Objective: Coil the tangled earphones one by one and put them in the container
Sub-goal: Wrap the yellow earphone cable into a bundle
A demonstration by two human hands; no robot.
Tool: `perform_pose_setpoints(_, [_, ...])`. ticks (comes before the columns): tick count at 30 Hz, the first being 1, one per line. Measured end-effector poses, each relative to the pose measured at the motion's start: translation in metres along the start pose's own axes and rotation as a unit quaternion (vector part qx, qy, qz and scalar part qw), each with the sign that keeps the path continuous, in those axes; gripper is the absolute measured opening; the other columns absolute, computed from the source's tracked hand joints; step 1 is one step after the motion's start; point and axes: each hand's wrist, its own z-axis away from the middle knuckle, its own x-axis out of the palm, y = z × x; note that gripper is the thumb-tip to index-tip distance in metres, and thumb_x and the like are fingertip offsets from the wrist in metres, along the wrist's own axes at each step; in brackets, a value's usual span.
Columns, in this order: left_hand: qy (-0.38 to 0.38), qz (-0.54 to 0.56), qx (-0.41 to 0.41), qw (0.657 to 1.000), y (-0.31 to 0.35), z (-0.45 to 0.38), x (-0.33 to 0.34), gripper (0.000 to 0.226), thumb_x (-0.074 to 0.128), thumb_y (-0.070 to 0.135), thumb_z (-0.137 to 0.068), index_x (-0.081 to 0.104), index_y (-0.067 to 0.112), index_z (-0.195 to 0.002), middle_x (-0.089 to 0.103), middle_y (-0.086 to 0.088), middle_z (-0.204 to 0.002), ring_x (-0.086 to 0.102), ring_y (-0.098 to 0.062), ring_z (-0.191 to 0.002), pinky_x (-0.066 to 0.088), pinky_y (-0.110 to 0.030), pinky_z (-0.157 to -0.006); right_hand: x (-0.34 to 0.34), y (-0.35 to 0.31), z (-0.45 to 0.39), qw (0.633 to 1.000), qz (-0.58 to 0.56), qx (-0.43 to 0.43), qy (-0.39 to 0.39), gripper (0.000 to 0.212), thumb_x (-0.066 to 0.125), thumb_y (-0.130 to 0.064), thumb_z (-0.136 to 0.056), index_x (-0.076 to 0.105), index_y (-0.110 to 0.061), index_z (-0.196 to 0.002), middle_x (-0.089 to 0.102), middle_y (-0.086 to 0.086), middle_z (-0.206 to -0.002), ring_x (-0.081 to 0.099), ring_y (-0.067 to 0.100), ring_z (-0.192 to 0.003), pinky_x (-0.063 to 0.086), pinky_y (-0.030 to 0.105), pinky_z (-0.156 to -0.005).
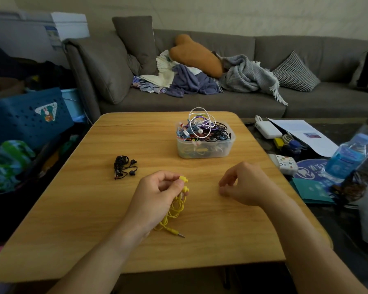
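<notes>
The left hand [157, 193] pinches the two earbud ends of the yellow rubber-corded earphones [174, 211] between thumb and curled fingers, the buds poking out just past the fingertips. From that pinch the cord hangs down and toward the person in a loose, partly gathered bundle, its long axis running from the grip to the metal jack plug [179, 234], which lies on the light wooden table [94, 209] at the near end. The right hand [240, 184] hovers just beside the grip on its far right, fingers loosely curled and holding nothing, touching no cord.

The loose cord lies below the pinch, nearer the left wrist than the right hand, so winding it would likely call for the right hand to cross in and down toward the plug end.

Beyond the grip and slightly right, well apart, stands the clear plastic rectangular container [205, 148], already heaped with coloured coils, a white cord looping above its rim. To the left of the grip, near but apart, a tangled black pair of earphones [123, 167] waits on the table.
</notes>
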Motion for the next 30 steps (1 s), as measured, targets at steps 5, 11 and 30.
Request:
perform_pose_setpoints(5, [-0.01, -0.002, -0.001, 1.0, 0.0, 0.001, 0.0, 0.01, 0.063, 0.016, -0.093, 0.068, 0.016, -0.102, 0.076, -0.002, -0.084, 0.073, -0.015, -0.081, 0.056, -0.026, -0.075, 0.005, 0.0, 0.0, 0.999, -0.02, -0.007, 0.027, 0.007, 0.069, -0.025, -0.088, 0.075, -0.025, -0.091, 0.062, -0.016, -0.08, 0.055, 0.003, -0.081, 0.037, 0.014, -0.062])
perform_pose_setpoints(11, [0.003, -0.004, 0.018, 1.0, -0.002, 0.0, 0.001, 0.01, 0.064, 0.016, -0.092, 0.067, 0.015, -0.102, 0.076, -0.002, -0.085, 0.073, -0.019, -0.076, 0.058, -0.033, -0.074, 0.019, -0.024, 0.004, 0.956, -0.259, -0.039, 0.132, 0.005, 0.075, -0.025, -0.085, 0.073, -0.028, -0.09, 0.071, -0.01, -0.075, 0.064, 0.0, -0.07, 0.043, 0.012, -0.057])
perform_pose_setpoints(30, [0.02, 0.029, 0.118, 0.992, 0.002, 0.002, 0.0, 0.013, 0.067, 0.008, -0.088, 0.068, 0.01, -0.1, 0.074, -0.008, -0.086, 0.069, -0.02, -0.06, 0.056, -0.026, -0.059, 0.027, -0.047, 0.017, 0.84, -0.53, -0.106, 0.054, 0.029, 0.082, -0.021, -0.067, 0.074, 0.003, -0.083, 0.071, 0.017, -0.067, 0.064, 0.018, -0.056, 0.055, 0.026, -0.054])
